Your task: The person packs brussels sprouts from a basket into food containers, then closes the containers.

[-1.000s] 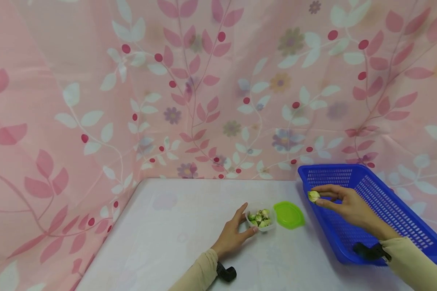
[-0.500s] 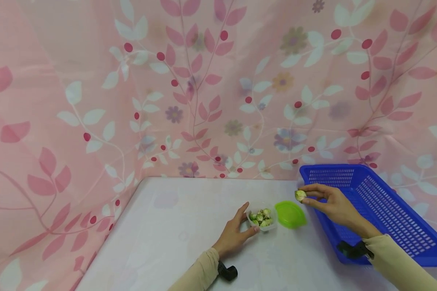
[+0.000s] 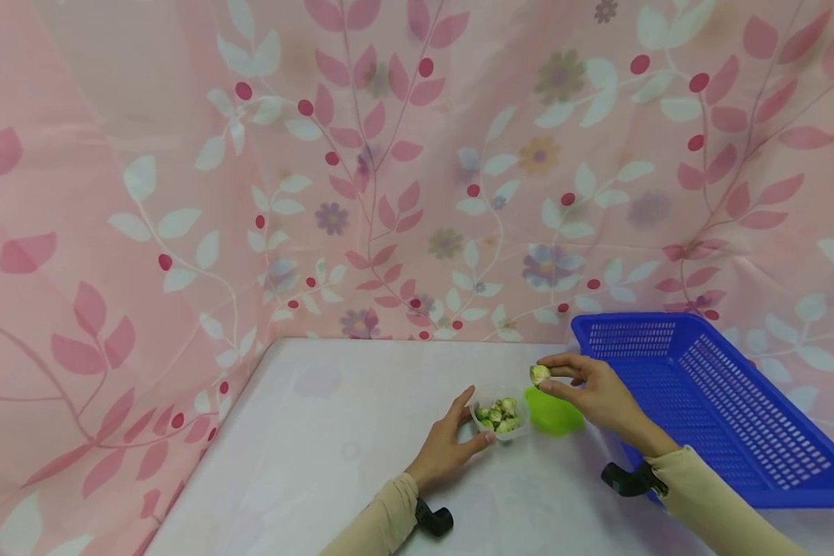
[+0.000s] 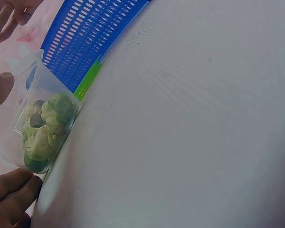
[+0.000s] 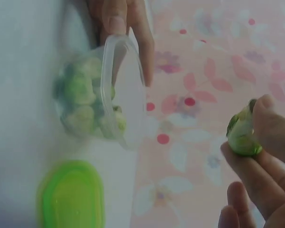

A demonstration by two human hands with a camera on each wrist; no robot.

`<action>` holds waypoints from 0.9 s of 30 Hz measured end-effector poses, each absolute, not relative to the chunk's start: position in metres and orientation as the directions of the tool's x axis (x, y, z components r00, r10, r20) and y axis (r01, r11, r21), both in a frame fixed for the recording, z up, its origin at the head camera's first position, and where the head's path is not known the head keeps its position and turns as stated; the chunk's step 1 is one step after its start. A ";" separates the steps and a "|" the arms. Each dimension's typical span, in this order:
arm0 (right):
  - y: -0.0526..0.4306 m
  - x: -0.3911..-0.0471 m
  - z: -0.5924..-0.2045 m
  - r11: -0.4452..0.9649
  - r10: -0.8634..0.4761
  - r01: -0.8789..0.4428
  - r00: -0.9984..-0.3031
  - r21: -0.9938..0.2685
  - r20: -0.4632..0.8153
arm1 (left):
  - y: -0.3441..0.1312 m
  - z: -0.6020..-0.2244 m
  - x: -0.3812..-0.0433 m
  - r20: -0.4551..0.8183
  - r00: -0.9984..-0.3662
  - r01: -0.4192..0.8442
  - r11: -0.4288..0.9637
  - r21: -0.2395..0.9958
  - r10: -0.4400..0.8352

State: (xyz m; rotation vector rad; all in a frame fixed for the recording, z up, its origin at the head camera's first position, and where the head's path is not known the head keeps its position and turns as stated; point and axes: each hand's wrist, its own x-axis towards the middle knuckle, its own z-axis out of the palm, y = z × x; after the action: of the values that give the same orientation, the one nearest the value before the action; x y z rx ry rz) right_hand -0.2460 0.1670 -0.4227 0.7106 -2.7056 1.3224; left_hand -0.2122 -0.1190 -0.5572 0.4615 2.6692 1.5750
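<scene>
Between the thumb and fingertips of my right hand (image 3: 601,398) is a single Brussels sprout (image 3: 540,375), pale green with leafy edges. In the head view it is raised over the green lid (image 3: 556,415), to the right of a small clear plastic container (image 3: 511,437). Several more Brussels sprouts (image 5: 80,90) fill the lower part of that container. My left hand (image 3: 442,454) holds the container on the table, thumb at its near rim and fingers along its left side. In the left wrist view, fingers (image 4: 12,192) rest against its base.
A large blue perforated basket (image 3: 781,496) stands on the right of the table, behind my right forearm. The white table (image 3: 306,463) stretches to the left of the container. A pink floral curtain (image 3: 389,193) hangs along the back and left side.
My right hand has carried the Brussels sprout leftward, from over the basket's left edge to above the green lid. My left hand and the container have stayed in place.
</scene>
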 end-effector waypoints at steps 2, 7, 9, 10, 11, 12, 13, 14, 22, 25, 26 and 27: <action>0.159 -0.245 -0.427 0.553 -0.371 -0.436 -0.892 -0.710 0.259 | -0.118 -0.557 -0.212 0.130 -0.958 0.238 0.452 0.860 0.256; 0.139 -0.248 -0.438 0.555 -0.340 -0.427 -0.900 -0.714 0.274 | -0.117 -0.556 -0.211 0.128 -0.959 0.233 0.449 0.863 0.252; 0.131 -0.249 -0.443 0.540 -0.326 -0.415 -0.905 -0.732 0.273 | -0.118 -0.555 -0.211 0.134 -0.959 0.238 0.451 0.860 0.250; 0.128 -0.250 -0.446 0.529 -0.320 -0.412 -0.907 -0.742 0.275 | -0.118 -0.555 -0.212 0.140 -0.958 0.243 0.452 0.858 0.249; 0.124 -0.251 -0.449 0.520 -0.310 -0.406 -0.910 -0.752 0.277 | -0.118 -0.555 -0.212 0.144 -0.958 0.246 0.452 0.857 0.250; 0.121 -0.252 -0.452 0.511 -0.305 -0.403 -0.911 -0.759 0.278 | -0.118 -0.554 -0.212 0.146 -0.957 0.249 0.452 0.856 0.250; 0.119 -0.253 -0.455 0.505 -0.300 -0.399 -0.913 -0.765 0.278 | -0.118 -0.554 -0.213 0.148 -0.957 0.250 0.452 0.856 0.249; 0.116 -0.254 -0.458 0.501 -0.299 -0.399 -0.913 -0.768 0.279 | -0.118 -0.554 -0.213 0.149 -0.957 0.250 0.452 0.856 0.249; 0.104 -0.262 -0.488 0.512 -0.296 -0.435 -0.899 -0.741 0.323 | -0.117 -0.554 -0.212 0.146 -0.958 0.246 0.448 0.860 0.245; 0.100 -0.264 -0.496 0.527 -0.283 -0.464 -0.886 -0.712 0.367 | -0.118 -0.555 -0.212 0.152 -0.957 0.251 0.448 0.858 0.247; 0.098 -0.265 -0.497 0.539 -0.276 -0.470 -0.883 -0.699 0.380 | -0.118 -0.555 -0.212 0.154 -0.956 0.254 0.446 0.858 0.248; 0.096 -0.265 -0.499 0.555 -0.267 -0.474 -0.880 -0.684 0.392 | -0.119 -0.555 -0.212 0.158 -0.956 0.258 0.445 0.858 0.249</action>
State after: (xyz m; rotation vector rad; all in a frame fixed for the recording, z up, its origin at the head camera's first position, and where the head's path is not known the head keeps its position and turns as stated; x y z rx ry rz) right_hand -0.2649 0.0960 -0.4986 0.6193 -2.5480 1.2301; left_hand -0.2120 -0.1187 -0.5553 0.4696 2.6773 1.5924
